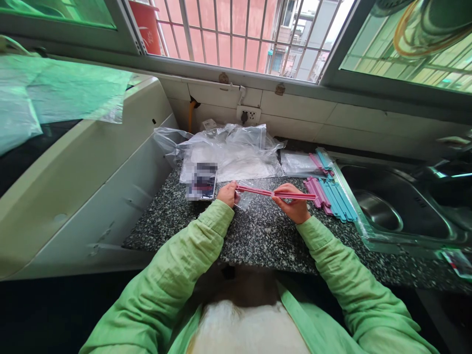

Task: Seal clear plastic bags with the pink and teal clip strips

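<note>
Between my two hands, above the counter, is a long, thin pink plastic strip point(258, 191), with a second pink length beside it on the right. My left hand point(227, 193) is closed on the strip's left end, with a small clear plastic bag point(244, 199) hanging next to the fingers. Further along, my right hand point(294, 204) pinches the pink pieces, and their tip sticks out past it to the right. Just right of this hand lie a pile of pink strips point(317, 195) and a row of teal strips point(337, 200).
Crumpled clear plastic bags point(236, 152) cover the back of the speckled counter point(258, 241). A phone point(202, 182) lies left of my left hand. At the right is a metal sink point(379, 211); a white appliance point(110, 182) stands left. A socket point(249, 115) is on the wall.
</note>
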`<act>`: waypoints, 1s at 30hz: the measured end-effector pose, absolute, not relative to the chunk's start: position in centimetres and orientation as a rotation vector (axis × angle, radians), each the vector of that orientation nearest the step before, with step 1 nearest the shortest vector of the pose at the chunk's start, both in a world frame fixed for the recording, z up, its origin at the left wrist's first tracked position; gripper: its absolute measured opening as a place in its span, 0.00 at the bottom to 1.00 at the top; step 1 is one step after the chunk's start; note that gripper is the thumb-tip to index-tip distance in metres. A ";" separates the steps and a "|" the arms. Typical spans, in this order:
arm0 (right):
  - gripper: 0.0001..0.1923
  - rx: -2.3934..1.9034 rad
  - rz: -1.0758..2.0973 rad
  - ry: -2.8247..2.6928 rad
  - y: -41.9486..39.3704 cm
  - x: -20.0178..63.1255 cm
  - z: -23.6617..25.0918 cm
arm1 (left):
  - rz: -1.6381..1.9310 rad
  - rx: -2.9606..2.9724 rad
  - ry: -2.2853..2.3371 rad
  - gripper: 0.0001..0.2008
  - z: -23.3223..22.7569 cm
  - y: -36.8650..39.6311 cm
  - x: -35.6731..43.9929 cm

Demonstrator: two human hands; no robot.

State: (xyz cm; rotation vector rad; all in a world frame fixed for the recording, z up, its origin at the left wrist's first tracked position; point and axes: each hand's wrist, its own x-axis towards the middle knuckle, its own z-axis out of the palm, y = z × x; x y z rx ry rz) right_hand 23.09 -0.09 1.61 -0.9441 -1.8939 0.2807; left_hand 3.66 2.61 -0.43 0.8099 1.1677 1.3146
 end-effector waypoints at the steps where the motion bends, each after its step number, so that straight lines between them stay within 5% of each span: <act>1: 0.04 -0.945 0.278 -1.901 -0.1 23.1 1.6 | 1.299 0.798 1.168 0.19 -0.4 2.6 3.7; 30: 0.04 -0.939 0.079 -1.999 0.0 23.2 1.5 | 1.216 0.802 1.057 0.20 -0.2 2.5 3.6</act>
